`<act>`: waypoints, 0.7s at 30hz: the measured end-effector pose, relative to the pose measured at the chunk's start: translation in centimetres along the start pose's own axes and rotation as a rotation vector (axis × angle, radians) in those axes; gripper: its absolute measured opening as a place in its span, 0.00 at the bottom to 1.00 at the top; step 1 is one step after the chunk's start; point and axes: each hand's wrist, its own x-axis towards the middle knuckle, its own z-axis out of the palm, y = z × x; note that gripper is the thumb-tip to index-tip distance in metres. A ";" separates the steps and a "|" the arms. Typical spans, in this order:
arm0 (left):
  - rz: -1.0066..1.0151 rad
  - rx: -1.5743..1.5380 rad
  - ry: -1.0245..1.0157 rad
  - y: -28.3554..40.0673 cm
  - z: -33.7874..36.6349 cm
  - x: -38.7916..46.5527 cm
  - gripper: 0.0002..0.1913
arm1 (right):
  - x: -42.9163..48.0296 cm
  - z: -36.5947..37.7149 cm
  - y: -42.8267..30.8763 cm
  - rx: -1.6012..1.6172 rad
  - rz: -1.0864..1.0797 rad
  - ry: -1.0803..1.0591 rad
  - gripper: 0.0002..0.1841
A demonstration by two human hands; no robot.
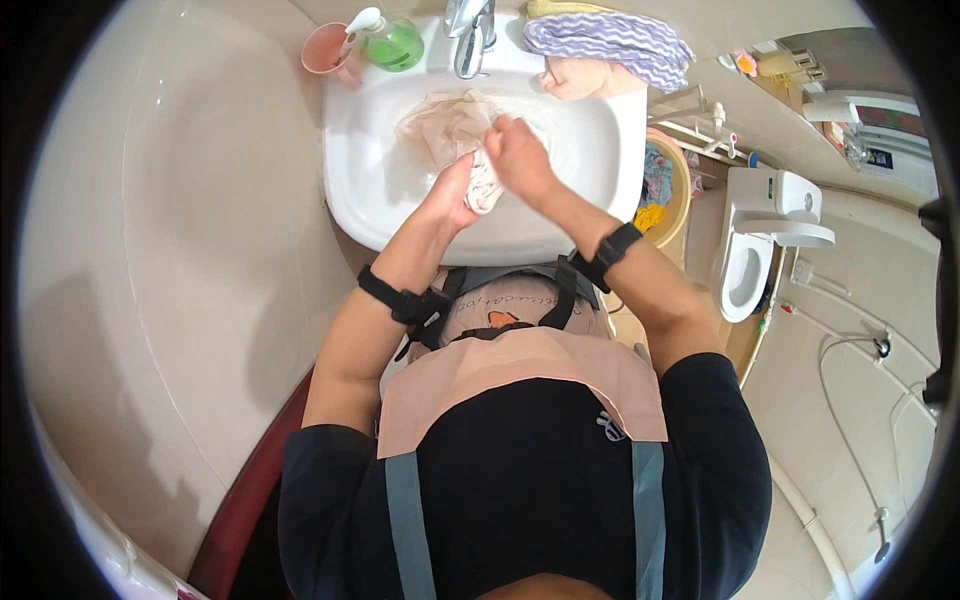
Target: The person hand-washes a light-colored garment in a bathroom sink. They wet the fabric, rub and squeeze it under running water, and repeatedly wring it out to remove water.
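Both my hands are over a white washbasin (600, 165), gripping a wet, pale cloth (484, 184). My left hand (454, 191) holds a bunched, folded part of it near the basin's middle. Just to the upper right, my right hand (517, 154) is closed in a fist on the same cloth. A thin, light beige part of the fabric (450, 124) spreads in the water at the basin's bottom, towards the faucet. The chrome faucet (470, 45) stands above, at the basin's back edge.
On the basin's back left stand a pink mug (324, 46) and a pump bottle of green liquid (394, 46). A purple-and-white striped towel (607, 41) lies at the back right above a peach cloth (589, 77). A yellow tub (681, 199) with clothes and a toilet (742, 277) are at the right.
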 end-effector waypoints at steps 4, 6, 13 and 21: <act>0.012 -0.034 -0.164 0.1 -0.2 0.1 0.14 | -0.2 -0.3 -0.6 0.171 0.106 -0.089 0.14; -0.025 -0.076 -0.042 0.7 -0.2 0.0 0.14 | -0.6 -0.3 -1.0 0.230 0.032 -0.125 0.14; -0.063 0.088 0.045 0.2 0.5 -1.4 0.13 | 0.0 0.2 -0.4 0.130 0.056 0.126 0.14; -0.091 -0.034 -0.074 1.4 -1.1 0.6 0.20 | -0.6 0.0 -1.6 0.232 -0.121 -0.180 0.14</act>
